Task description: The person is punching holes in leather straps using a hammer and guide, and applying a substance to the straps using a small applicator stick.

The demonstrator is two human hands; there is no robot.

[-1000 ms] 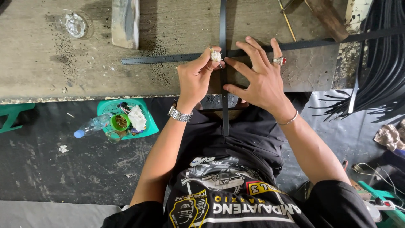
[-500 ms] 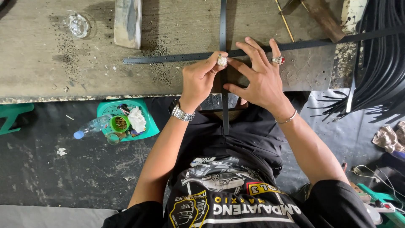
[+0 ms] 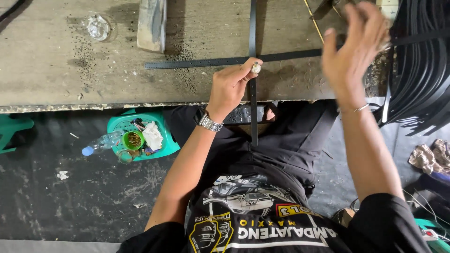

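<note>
Black straps cross on the worn bench: one long strap runs left to right, dotted with holes, and a second strap runs away from the person and hangs over the near edge toward the lap. The left hand rests right at that crossing, fingers curled, pinching a small pale piece between thumb and forefinger against the straps. The right hand is lifted off the bench to the right, fingers spread and holding nothing, blurred. So the crossing lies directly under the left hand and well to the left of the right hand; the left is plainly nearer. A bundle of black strips hangs at the far right, just beyond the raised hand. On the floor to the left sit a green basket of odds and ends and a bottle.
</note>
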